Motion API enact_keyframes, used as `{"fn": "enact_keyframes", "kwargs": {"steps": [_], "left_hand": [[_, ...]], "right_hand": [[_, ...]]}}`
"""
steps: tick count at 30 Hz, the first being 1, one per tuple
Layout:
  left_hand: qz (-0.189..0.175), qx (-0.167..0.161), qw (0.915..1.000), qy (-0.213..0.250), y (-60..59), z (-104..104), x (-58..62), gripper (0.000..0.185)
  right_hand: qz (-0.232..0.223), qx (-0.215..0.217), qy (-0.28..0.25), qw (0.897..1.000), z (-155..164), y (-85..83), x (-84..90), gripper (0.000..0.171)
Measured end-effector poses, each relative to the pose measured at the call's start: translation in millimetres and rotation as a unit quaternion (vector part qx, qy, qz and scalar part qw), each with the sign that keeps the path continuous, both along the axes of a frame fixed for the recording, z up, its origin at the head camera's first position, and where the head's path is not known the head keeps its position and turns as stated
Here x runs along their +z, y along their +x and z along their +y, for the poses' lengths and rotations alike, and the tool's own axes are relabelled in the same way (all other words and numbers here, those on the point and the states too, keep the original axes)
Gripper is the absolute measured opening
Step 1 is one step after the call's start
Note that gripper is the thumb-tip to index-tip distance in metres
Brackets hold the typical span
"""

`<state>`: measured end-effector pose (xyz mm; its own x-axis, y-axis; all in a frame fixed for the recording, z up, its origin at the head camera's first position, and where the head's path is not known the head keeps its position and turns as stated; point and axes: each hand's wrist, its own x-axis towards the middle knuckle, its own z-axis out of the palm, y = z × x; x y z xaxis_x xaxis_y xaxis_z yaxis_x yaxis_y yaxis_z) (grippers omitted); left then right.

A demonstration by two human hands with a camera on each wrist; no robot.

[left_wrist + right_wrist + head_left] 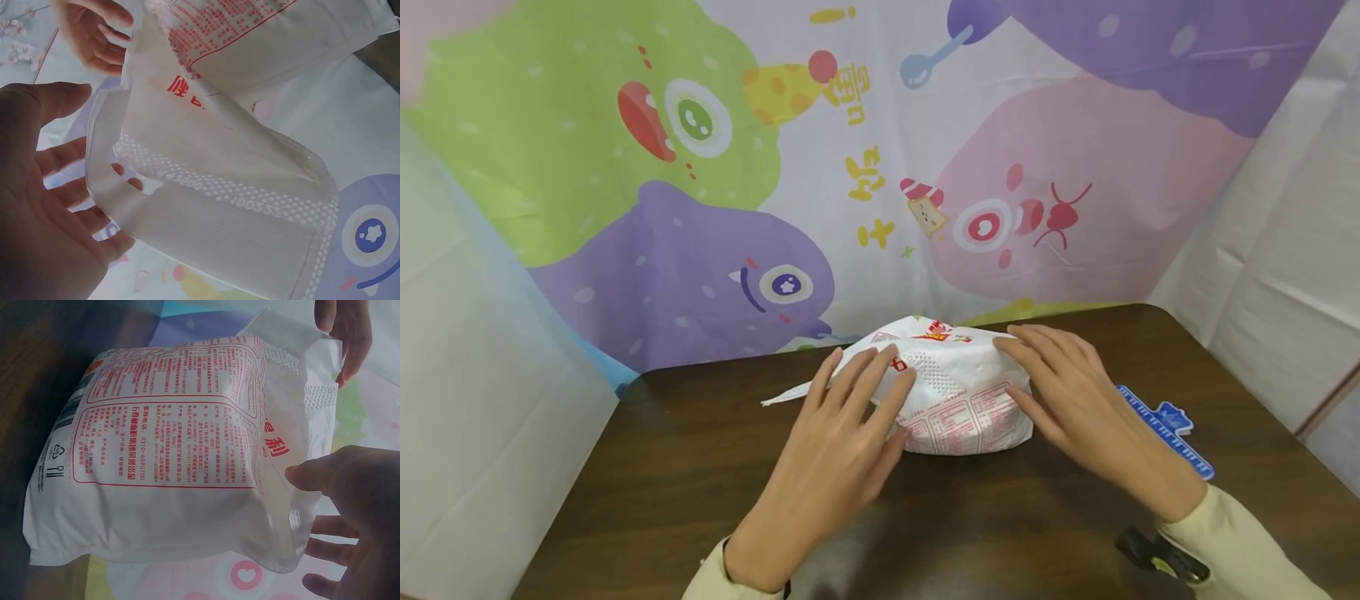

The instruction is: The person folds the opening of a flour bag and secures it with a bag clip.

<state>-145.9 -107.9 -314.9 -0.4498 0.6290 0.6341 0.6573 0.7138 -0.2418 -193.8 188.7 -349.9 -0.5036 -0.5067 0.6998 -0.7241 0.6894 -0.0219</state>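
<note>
Head view showed left hand (835,442) and right hand (1075,400), fingers straight, flat against the bag (958,392) near the worktop's (662,467) far edge; even pressure from both sides would steady it.

White printed bag (958,392) on brown table (662,467), left hand (835,450) and right hand (1075,400) flat against its sides

White plastic bag with red print (169,456): phone number "0310-6590700" readable in the right wrist view, plus a recycling triangle and small icons near its barcode edge. Remaining red print too small to read. Cartoon backdrop sheet (865,179): yellow characters, upside down.
</note>
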Motion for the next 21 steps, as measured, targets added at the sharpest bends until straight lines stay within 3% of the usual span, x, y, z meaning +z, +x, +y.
{"fn": "enact_keyframes", "kwargs": {"steps": [10,14,21], "left_hand": [[-0.002,0.028,0.9996,0.000,-5.6,6.3,-1.3,0.055],[0.005,0.036,0.9991,0.019,-5.0,8.2,-4.0,0.050],[-0.001,0.032,0.9988,0.036,-6.8,11.1,-6.3,0.051]], "right_hand": [[0.000,0.004,-0.005,1.000,2.5,-6.5,-1.3,0.053],[-0.002,0.003,-0.002,1.000,4.4,-9.9,-2.2,0.045],[-0.005,-0.006,-0.010,1.000,10.3,-14.1,-2.0,0.047]]}}
